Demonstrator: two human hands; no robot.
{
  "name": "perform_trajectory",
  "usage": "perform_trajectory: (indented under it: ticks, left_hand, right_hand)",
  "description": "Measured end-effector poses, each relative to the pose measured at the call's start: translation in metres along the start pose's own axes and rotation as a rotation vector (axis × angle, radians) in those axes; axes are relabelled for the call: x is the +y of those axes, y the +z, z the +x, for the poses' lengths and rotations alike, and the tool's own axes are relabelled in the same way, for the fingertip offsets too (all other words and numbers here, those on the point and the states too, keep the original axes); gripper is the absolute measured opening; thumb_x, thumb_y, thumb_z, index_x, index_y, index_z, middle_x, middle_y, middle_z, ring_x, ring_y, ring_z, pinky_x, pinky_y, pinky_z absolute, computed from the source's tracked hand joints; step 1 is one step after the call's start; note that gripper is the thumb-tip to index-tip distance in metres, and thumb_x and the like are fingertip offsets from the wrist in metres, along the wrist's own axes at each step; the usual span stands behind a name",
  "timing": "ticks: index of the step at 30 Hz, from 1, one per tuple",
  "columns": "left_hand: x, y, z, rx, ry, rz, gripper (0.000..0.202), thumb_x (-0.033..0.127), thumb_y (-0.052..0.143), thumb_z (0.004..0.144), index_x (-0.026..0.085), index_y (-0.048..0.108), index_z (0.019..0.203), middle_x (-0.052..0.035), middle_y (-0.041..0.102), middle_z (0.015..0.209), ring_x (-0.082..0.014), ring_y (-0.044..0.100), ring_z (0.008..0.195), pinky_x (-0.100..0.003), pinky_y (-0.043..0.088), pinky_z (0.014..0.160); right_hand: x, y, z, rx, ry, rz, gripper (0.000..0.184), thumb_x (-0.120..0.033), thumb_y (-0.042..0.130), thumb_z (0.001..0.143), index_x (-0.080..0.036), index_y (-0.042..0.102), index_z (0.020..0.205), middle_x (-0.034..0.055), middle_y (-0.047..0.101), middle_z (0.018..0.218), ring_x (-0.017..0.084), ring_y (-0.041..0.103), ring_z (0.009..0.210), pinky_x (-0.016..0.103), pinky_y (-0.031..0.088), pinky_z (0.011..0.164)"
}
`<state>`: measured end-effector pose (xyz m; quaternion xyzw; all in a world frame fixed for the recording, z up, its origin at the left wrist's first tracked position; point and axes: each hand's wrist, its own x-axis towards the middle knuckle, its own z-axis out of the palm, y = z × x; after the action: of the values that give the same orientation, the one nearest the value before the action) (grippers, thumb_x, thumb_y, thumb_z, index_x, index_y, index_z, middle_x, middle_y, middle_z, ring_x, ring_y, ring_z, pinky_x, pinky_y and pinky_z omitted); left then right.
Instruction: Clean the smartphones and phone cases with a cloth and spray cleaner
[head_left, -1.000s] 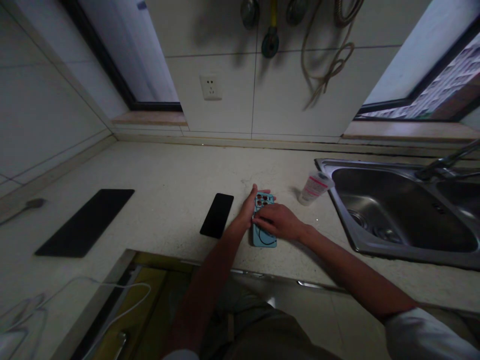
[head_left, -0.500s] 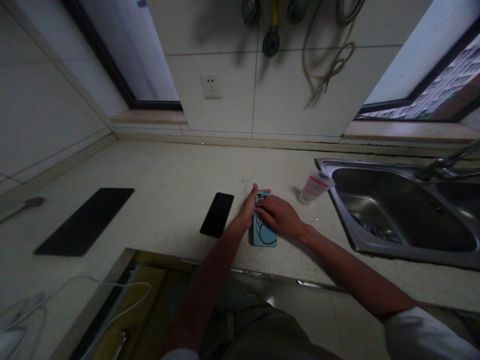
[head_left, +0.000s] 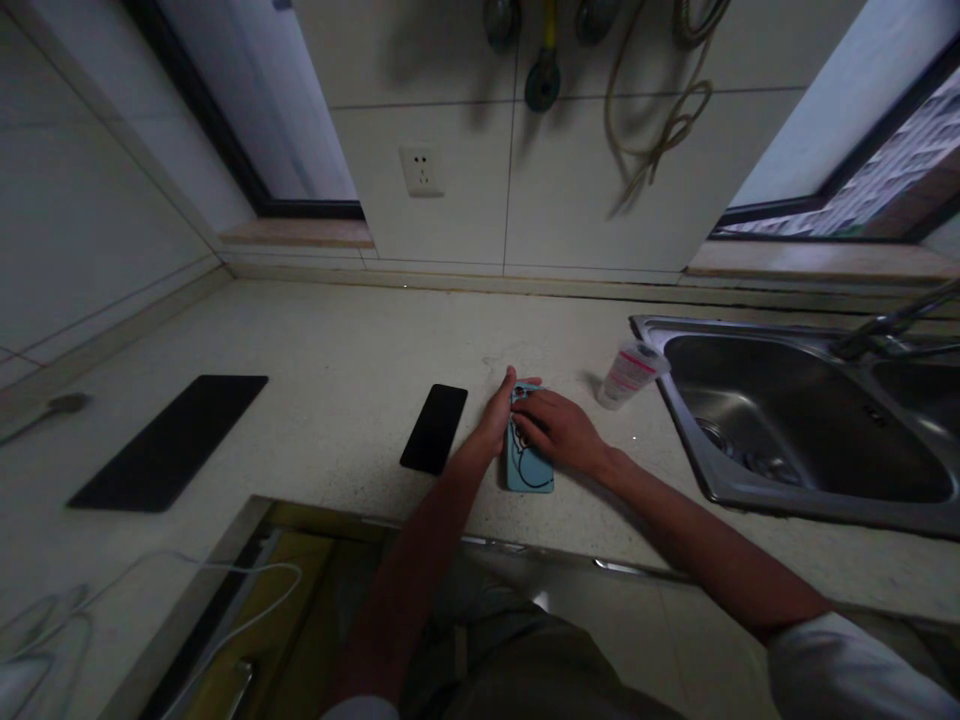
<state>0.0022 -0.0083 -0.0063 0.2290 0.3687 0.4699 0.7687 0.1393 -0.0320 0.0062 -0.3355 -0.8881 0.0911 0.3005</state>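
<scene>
A light-blue phone case [head_left: 535, 474] with a dark line drawing and camera openings lies on the counter, back side up. Whether a phone is inside it, I cannot tell. My left hand [head_left: 495, 418] grips its upper left edge, thumb upright along the side and fingertips showing past the top end. Across the top part lies my right hand [head_left: 562, 430], its bent fingers pressed on the case near the camera openings and hiding some of them. To the left of my left hand, a black phone [head_left: 435, 428] rests flat on the counter, touched by neither hand.
A clear plastic cup [head_left: 628, 375] with red print stands tilted beside the steel sink [head_left: 795, 420] on the right. On the left lie a black flat mat [head_left: 172, 440] and a white cable [head_left: 247, 568]. The counter's front edge runs just below my hands.
</scene>
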Motion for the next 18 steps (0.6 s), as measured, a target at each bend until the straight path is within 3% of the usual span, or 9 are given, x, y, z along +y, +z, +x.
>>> perform_trajectory:
  ticks: [18]
  left_hand:
    - [0.0007, 0.0008, -0.0003, 0.008, -0.015, 0.006, 0.06, 0.056, 0.036, 0.102, 0.01, 0.067, 0.123, -0.0156, 0.076, 0.099, -0.0247, 0.073, 0.095, -0.035, 0.055, 0.088]
  right_hand:
    - [-0.0012, -0.0021, 0.0005, -0.041, -0.005, -0.008, 0.023, -0.032, 0.046, 0.102, -0.02, 0.066, 0.107, 0.0107, 0.07, 0.1, 0.024, 0.064, 0.093, 0.039, 0.052, 0.082]
